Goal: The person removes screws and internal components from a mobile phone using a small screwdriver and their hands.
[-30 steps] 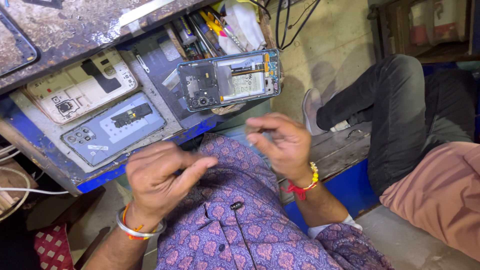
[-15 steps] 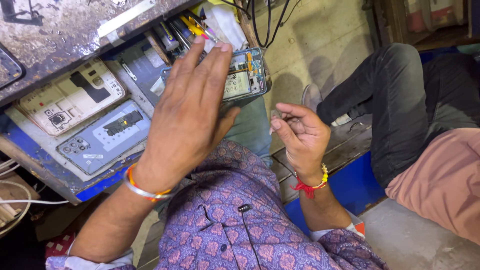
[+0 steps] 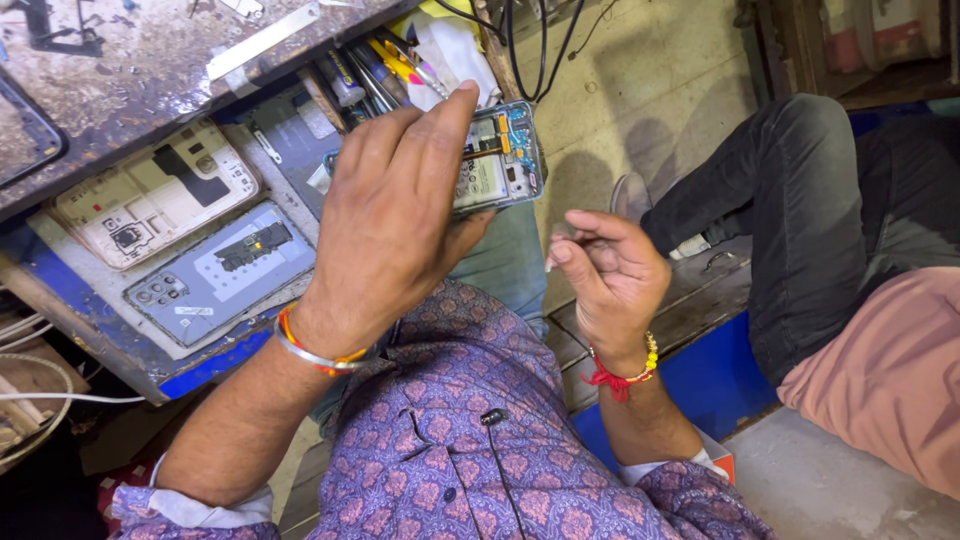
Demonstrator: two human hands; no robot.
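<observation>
An opened phone [image 3: 505,160] with its circuit board and battery bare lies at the edge of the open drawer, over my knee. My left hand [image 3: 395,215] covers most of it, fingers stretched across the top and thumb hooked under its near edge. An orange and silver bangle is on that wrist. My right hand [image 3: 610,275] hovers to the right of the phone, apart from it, fingers curled in toward the thumb. Nothing shows between them. A red thread and a bead bracelet circle that wrist.
The blue-edged drawer [image 3: 200,375] holds two phone back covers [image 3: 215,265] and a cluster of screwdrivers and tweezers [image 3: 385,60]. A worn benchtop [image 3: 130,60] lies above it. Black cables [image 3: 530,40] hang at the top. Another person's leg in dark trousers [image 3: 800,220] lies at the right.
My left hand rose from my lap and came down over the phone. My right hand shifted right, staying curled near the phone's right end.
</observation>
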